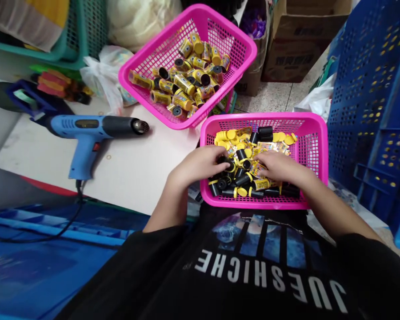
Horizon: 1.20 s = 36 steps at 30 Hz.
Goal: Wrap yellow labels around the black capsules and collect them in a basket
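Observation:
Both hands are inside the near pink basket (313,202), which sits against my body. At its left side, my left hand (206,163) curls its thumb and fingers about a black canister (222,159). My right hand (276,165) is bent down among the shiny printed labels (256,168) on the right; what lies under its fingertips is hidden. Between the hands lies another black canister (241,154). Loose yellow caps (222,135) are heaped along the back, and several black canisters with yellow caps (243,179) fill the front.
A second pink basket (128,82) holds several labelled yellow canisters (184,83). On the white table (130,178) to the left rests a blue heat gun (83,146) with its cord trailing. Blue crates (363,102) rise on the right; a cardboard box (286,58) stands behind.

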Tool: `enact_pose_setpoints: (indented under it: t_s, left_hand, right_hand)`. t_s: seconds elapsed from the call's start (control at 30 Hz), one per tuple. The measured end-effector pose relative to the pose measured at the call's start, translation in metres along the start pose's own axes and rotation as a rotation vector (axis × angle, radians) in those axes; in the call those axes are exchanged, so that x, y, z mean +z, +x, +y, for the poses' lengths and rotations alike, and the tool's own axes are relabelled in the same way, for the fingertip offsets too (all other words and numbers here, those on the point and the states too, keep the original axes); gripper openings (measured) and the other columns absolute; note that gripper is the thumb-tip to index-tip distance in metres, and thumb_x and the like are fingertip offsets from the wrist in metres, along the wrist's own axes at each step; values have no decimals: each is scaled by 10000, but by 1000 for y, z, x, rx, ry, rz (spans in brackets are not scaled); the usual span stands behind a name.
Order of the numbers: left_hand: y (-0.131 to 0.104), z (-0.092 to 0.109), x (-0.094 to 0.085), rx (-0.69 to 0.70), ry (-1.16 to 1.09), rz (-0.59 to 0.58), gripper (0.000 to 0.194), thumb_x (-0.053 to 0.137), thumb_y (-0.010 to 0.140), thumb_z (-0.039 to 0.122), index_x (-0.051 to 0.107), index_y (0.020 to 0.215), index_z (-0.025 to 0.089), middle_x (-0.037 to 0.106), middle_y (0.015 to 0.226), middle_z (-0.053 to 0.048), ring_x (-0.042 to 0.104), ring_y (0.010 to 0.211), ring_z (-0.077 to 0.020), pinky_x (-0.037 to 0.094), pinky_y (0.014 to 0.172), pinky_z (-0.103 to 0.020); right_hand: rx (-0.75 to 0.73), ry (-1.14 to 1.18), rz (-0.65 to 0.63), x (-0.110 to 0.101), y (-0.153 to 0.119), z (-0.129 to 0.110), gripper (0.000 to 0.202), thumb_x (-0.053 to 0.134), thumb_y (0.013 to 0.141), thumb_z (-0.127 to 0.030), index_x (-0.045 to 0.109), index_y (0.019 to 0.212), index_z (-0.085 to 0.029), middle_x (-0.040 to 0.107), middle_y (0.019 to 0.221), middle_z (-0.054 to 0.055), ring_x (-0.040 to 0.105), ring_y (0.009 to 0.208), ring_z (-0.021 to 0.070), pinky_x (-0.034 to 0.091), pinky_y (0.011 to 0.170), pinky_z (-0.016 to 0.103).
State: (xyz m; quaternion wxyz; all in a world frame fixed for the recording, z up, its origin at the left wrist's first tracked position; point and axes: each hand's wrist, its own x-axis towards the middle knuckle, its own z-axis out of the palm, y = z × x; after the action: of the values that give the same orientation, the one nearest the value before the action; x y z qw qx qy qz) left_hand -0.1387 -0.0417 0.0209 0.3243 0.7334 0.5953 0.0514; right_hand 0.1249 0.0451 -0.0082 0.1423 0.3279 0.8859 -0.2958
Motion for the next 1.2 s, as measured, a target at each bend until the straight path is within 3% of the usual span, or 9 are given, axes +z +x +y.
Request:
enact_pose_setpoints:
  t_s: [0.1,0.23,0.43,0.57,0.77,0.9,1.03,1.1,1.2]
  left_hand:
    - [8,1,-3,-14,-21,164,361,620,919,425,697,1151,160,750,1109,-111,690,1017,-272,521,911,-405]
    - [17,21,13,58,-155,395,339,674,900,381,705,1169,177,713,1259,-128,624,1237,-305,462,1093,-496]
    - [32,61,47,55,-894,431,461,790,805,310,652,1240,246,729,927,-30,723,835,-180,594,747,-306]
    - [33,51,43,-50,-1011,647,437,831,767,311,677,1172,251,620,651,55,640,566,-116,546,594,-238]
    - [16,13,25,-120,-1071,955,329,894,682,401,754,876,174,748,763,-18,684,615,-127,577,600,-244]
    - [7,-4,9,-94,-1090,1206,334,886,682,447,754,833,180,734,718,1,660,572,-109,560,564,-232]
    - [1,-12,-3,-120,-1032,1305,324,866,695,472,730,809,200,716,718,16,650,587,-105,570,587,-239]
    - [-1,-17,-5,-152,-1002,1346,303,861,698,463,718,790,213,709,726,17,654,618,-107,574,607,-240]
    - [-4,-27,-4,-163,-1056,1373,273,859,690,434,708,766,220,683,704,17,635,604,-102,557,587,-234]
  right_hand:
    - [108,209,99,10,-9,8,355,630,877,-170,632,1232,-186,746,913,50,707,878,233,550,846,380]
    - [70,533,201,-4,-24,16,143,636,878,-283,658,997,-207,674,791,14,651,734,194,523,709,344]
    - [-105,794,280,-29,-26,-1,348,653,875,-521,587,757,-201,567,688,-22,535,660,147,416,627,284]
    - [-79,638,410,-13,-8,-2,336,480,993,-472,637,906,-189,666,853,32,596,798,183,448,762,327]
    - [-137,99,153,21,6,-2,305,647,850,-258,639,1144,-178,706,1146,123,584,1147,312,410,997,462]
    - [-134,100,254,-46,21,-34,369,610,901,-363,623,1231,-199,704,1019,101,638,956,273,486,841,397]
    - [-174,73,618,-127,48,-65,419,617,927,-405,595,1309,-235,690,1139,107,614,1110,303,505,912,443]
    - [-212,41,519,-130,51,-65,355,662,893,-362,651,1223,-232,698,1097,93,631,1086,305,518,905,459]
    - [-277,-2,-3,-82,26,-46,289,783,756,-257,722,1037,-233,717,954,51,677,907,266,554,798,431]
